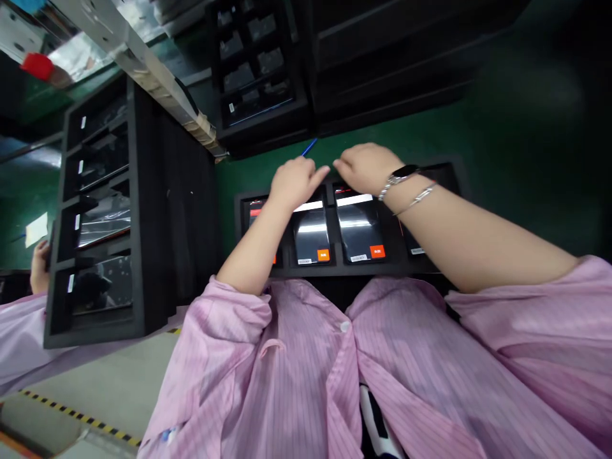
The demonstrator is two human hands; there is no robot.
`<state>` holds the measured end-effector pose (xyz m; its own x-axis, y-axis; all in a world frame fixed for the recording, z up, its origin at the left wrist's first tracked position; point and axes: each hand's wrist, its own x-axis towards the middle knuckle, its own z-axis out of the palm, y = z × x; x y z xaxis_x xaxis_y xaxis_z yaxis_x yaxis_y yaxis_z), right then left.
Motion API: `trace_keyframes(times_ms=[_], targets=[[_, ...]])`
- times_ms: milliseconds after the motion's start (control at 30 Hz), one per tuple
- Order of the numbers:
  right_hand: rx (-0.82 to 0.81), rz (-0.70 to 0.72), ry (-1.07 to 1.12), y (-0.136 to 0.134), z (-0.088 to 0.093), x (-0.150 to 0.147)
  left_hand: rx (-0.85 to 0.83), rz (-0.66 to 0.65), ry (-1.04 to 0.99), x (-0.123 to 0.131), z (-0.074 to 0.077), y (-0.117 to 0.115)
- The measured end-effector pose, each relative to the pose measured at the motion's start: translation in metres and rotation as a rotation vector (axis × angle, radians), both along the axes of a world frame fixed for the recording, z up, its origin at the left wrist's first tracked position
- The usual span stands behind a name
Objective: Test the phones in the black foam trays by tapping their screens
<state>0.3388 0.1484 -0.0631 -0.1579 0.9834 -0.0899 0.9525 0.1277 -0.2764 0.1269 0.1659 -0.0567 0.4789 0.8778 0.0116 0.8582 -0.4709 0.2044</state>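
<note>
My left hand (294, 182) is over the far edge of a black foam tray (337, 252), its thumb stretched to the right and apart from the bent fingers. Opposite it, my right hand (367, 167) hovers near the same edge, thumb pointing left. Nothing shows in either hand; the fingertips are partly hidden. Two dark-screened phones (312, 233) (359, 226) with orange stickers and white strips lie in the tray's middle slots. My left forearm partly covers another slot with orange-red labels, and my right forearm covers part of a further dark device (417, 250).
On the left stands a stack of black foam trays (138, 255) holding devices. Another loaded tray (258, 95) sits at the back, by a pale post (162, 83). A blue pen (309, 147) lies on the green table (406, 131). Someone else's hand (40, 268) is at far left.
</note>
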Motion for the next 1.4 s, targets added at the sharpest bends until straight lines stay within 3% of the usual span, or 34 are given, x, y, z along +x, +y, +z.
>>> trace_keyframes(times_ms=[100,167,233,333,400,467,533,633,767,900,1033,1233,1400], targets=[[-0.007,0.058,0.016,0.004,-0.01,-0.019,-0.082,-0.034,0.039,0.019,-0.01,-0.001],[0.039,0.067,0.063,0.0,-0.006,-0.016,-0.08,-0.056,-0.06,0.012,-0.009,-0.002],[0.149,0.049,0.149,-0.015,0.01,-0.003,0.001,-0.031,-0.246,-0.007,0.002,-0.009],[0.398,0.002,0.315,-0.063,0.042,0.028,0.208,0.08,-0.488,-0.052,0.03,-0.039],[0.617,-0.06,0.452,-0.103,0.056,0.049,0.276,0.144,-0.499,-0.083,0.046,-0.069],[0.716,-0.113,0.472,-0.14,0.06,0.066,0.3,0.211,-0.46,-0.112,0.053,-0.099],[0.715,-0.097,0.427,-0.169,0.052,0.076,0.291,0.242,-0.426,-0.136,0.049,-0.124],[0.579,-0.064,0.341,-0.194,0.031,0.085,0.245,0.292,-0.389,-0.155,0.026,-0.148],[0.448,-0.121,0.301,-0.206,0.002,0.093,0.184,0.383,-0.399,-0.157,-0.009,-0.164],[0.454,-0.106,0.29,-0.207,-0.015,0.095,0.18,0.447,-0.462,-0.15,-0.028,-0.168],[0.457,-0.051,0.337,-0.204,-0.016,0.072,0.204,0.445,-0.467,-0.147,-0.032,-0.17],[0.3,0.162,0.39,-0.194,-0.014,0.021,0.21,0.479,-0.454,-0.145,-0.031,-0.175],[0.342,0.213,0.428,-0.185,-0.008,-0.012,0.216,0.466,-0.454,-0.144,-0.031,-0.177]])
